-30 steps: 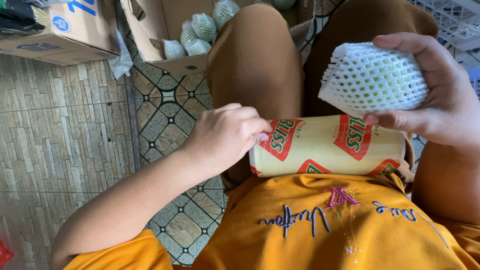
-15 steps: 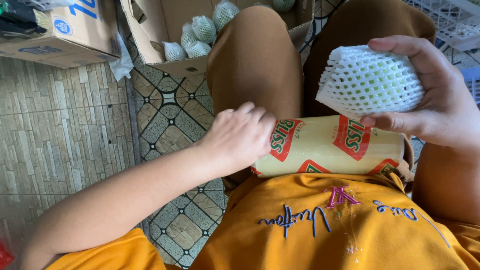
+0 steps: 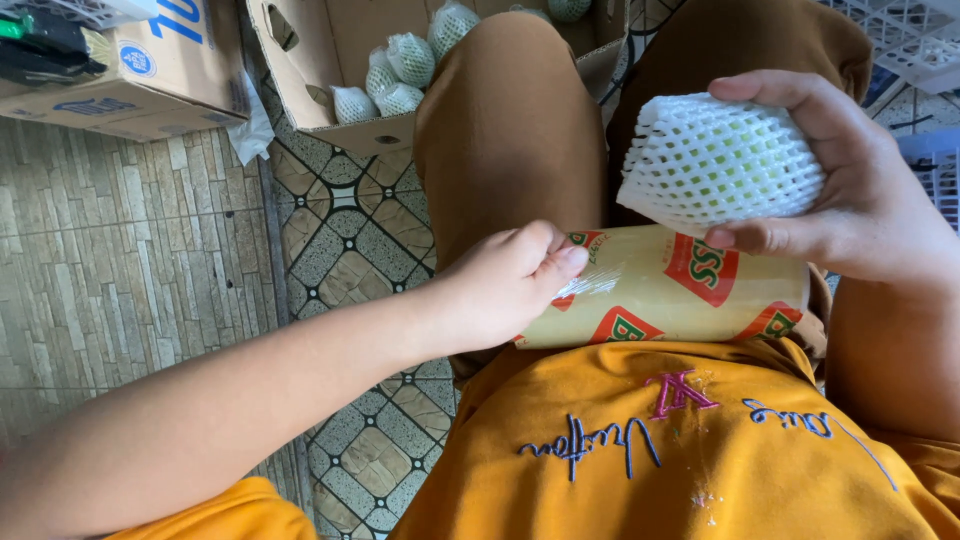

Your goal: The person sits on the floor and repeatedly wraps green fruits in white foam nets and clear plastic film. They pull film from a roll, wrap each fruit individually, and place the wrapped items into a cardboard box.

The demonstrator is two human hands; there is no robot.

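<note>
My right hand (image 3: 850, 190) holds a green fruit in a white foam net sleeve (image 3: 720, 160) just above my lap. A roll of clear cling film (image 3: 680, 290) with a yellow core and red labels lies across my thighs against my orange shirt. My left hand (image 3: 505, 285) pinches the loose end of the film at the roll's left end, with a crinkled bit of film between thumb and fingers.
An open cardboard box (image 3: 330, 60) past my knees holds several net-wrapped fruits (image 3: 405, 60). A second closed carton (image 3: 130, 70) stands at the upper left on the patterned tile floor (image 3: 340, 250). White plastic crates (image 3: 910, 40) sit at the upper right.
My left hand has shifted right along the roll and pinched up the film's end. The wrapped fruit in my right hand has stayed nearly in place.
</note>
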